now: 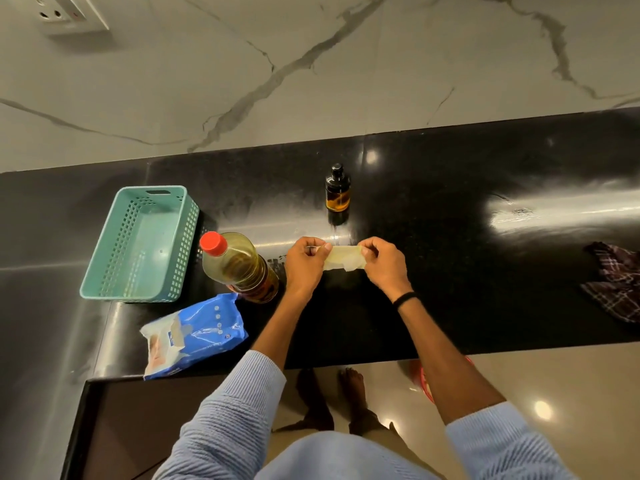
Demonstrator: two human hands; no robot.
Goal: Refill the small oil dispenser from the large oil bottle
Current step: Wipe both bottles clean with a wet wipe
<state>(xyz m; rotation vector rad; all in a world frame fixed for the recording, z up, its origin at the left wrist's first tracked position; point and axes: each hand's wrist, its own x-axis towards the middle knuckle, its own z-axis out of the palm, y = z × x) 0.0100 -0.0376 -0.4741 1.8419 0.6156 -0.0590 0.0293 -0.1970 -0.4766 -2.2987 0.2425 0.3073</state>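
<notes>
Head view: we are looking down at a glossy black table point(450, 306). The left hand point(304, 265) and right hand point(381, 263) are each pinching one end of a pale yellowish wipe point(344, 258), holding it stretched between them just right of the large oil bottle point(239, 268), which is standing with its red cap on. The small oil dispenser point(337, 194) is standing behind and right of that bottle. A teal basket point(138, 295) is sitting to the bottle's left, a blue packet point(201, 336) is lying in front of it, and a checked cloth point(616, 282) is lying far to its right.
</notes>
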